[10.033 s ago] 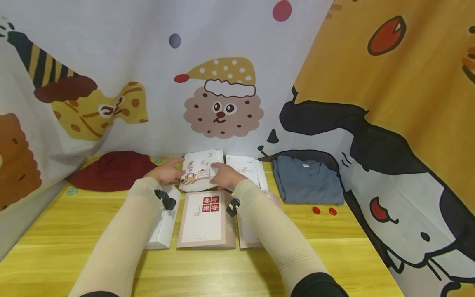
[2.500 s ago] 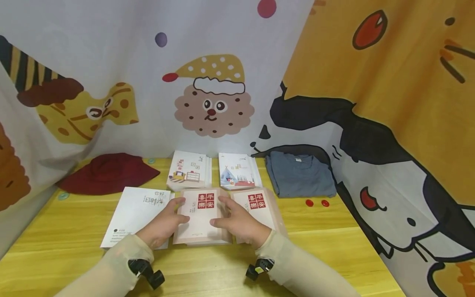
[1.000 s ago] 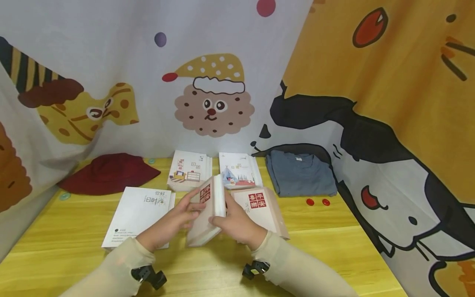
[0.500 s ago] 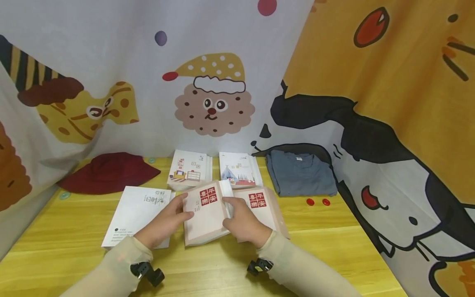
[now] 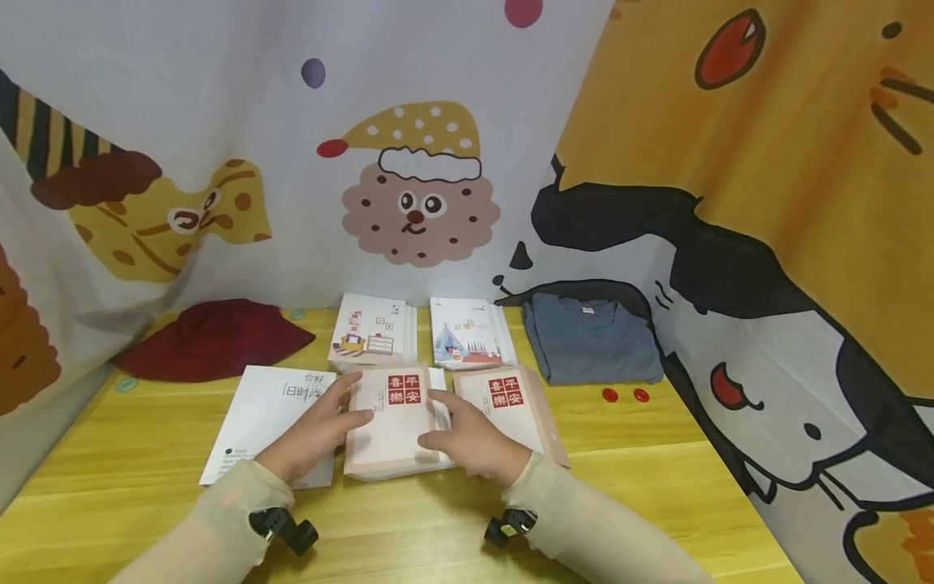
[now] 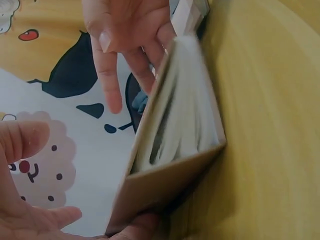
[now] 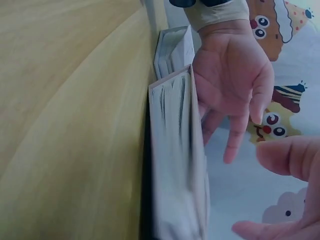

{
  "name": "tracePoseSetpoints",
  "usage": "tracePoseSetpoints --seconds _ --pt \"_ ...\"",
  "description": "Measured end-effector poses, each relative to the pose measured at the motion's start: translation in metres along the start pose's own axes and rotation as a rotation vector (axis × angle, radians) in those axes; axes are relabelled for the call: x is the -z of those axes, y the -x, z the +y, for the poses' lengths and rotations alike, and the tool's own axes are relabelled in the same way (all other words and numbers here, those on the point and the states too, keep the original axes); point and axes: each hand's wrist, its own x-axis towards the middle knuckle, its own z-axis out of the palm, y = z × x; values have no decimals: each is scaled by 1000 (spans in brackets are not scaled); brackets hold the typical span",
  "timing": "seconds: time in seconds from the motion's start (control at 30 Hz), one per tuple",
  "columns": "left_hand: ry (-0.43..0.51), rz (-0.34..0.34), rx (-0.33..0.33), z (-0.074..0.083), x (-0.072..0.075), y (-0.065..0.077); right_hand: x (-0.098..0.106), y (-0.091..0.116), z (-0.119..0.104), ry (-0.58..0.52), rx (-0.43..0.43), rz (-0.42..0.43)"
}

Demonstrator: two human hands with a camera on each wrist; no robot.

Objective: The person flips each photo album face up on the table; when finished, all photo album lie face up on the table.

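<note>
Your left hand (image 5: 310, 430) and right hand (image 5: 477, 438), both spread wide (fingers relaxed), flank the pink book (image 5: 394, 434), its long axis pointing toward the far edge of the surface (image 5: 397, 531).

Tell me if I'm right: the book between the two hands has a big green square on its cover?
Not quite: the big square on the book between the left hand and right hand is red, as the head view shows.
</note>
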Motion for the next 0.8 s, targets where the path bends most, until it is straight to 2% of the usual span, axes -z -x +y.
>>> tracePoseSetpoints --seconds 0.13,0.23,0.37,0.5,0.6,0.8 --pt "3 -10 0 2 0 0 0 -4 3 -82 7 -1" --pt "-34 5 -9 7 0 1 2 -5 5 -117 22 8" --pt "-118 96 -48 15 -3 4 12 -1 7 -158 51 43" --pt "-147 160 -126 26 -11 5 31 5 10 -122 68 101" --pt "-117 153 -169 30 -22 2 46 11 14 -50 53 145" --pt "-5 68 -210 29 -51 -10 77 17 26 53 40 220"
